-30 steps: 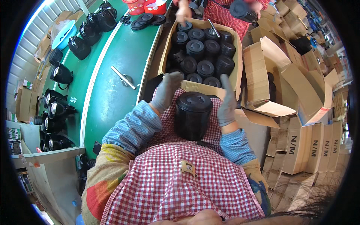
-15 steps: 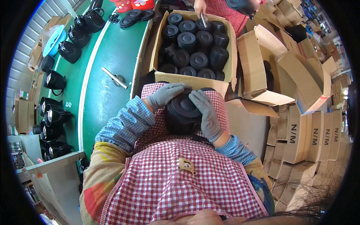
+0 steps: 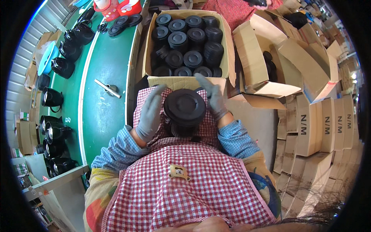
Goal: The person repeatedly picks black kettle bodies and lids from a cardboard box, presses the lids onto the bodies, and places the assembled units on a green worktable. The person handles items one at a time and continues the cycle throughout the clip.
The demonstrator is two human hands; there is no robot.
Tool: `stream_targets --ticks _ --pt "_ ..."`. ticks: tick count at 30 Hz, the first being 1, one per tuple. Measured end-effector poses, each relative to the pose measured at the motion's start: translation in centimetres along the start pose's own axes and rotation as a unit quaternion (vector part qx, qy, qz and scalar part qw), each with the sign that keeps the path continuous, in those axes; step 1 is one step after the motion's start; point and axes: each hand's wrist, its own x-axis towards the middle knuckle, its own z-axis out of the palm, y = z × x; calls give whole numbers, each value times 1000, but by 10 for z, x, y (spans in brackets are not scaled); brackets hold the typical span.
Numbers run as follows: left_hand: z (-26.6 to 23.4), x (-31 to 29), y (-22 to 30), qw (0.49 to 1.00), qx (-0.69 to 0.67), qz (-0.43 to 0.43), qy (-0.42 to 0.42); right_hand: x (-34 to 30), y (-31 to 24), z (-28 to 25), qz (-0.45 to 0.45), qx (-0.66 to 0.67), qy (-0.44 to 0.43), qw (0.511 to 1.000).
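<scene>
A stack of round black lids (image 3: 186, 107) stands upright on my lap, over the red checked apron. My left hand (image 3: 151, 116), in a grey glove, is held beside the stack on its left with the fingers stretched out. On the other side my gloved right hand (image 3: 215, 98) is also open, its fingers pointing forward. Both palms face the stack, and a gap shows between it and each hand. Just beyond them sits an open cardboard box (image 3: 195, 83) packed with several stacks of the same black lids (image 3: 177, 40).
To the left runs a green conveyor belt (image 3: 102, 133) carrying black jugs (image 3: 52, 97), a metal-handled tool (image 3: 107, 88) and loose lids (image 3: 120, 22). Another open carton (image 3: 255, 58) stands to the right, near stacked flat cartons (image 3: 309, 127). Part of a person in red (image 3: 226, 11) shows beyond the box.
My hands have let go of the lid stack's top and moved apart to either side of it. The other person's hand and the metal piece it held have left the box.
</scene>
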Motion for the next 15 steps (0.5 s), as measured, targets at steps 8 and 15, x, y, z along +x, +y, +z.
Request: stream_targets --ticks 8,15 --pt "-25 56 -3 886 -341 -204 -237 -32 -88 51 -208 -240 -69 946" --pt "-34 43 -45 872 -247 -195 -374 -49 -92 52 -196 -289 -247 904"
